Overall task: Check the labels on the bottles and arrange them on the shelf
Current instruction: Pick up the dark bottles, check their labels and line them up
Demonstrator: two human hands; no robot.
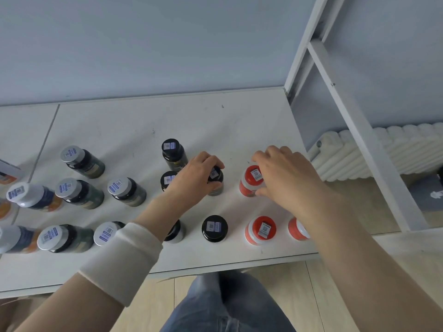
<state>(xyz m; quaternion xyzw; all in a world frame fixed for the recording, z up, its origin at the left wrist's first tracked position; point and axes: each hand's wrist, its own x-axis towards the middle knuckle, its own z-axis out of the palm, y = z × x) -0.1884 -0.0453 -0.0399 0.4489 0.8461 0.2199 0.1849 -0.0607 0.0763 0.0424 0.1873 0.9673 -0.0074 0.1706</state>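
Left hand (pixel 199 173) grips a black-capped bottle (pixel 215 174); right hand (pixel 282 173) curls round a red-capped bottle (pixel 250 182), both standing toward the right end of the shelf (pixel 215 121). Other bottles (pixel 124 191) on the shelf stand grouped by cap colour, so arranging seems well advanced.

Labels (pixel 214 226) way too tiny to read. Left forearm (pixel 134 250) covers most of black-cap bottle (pixel 176 230), right forearm (pixel 347 236) hides half of red bottle (pixel 295 230). Box (pixel 7 172), few bottles (pixel 9 238) chopped at left edge.
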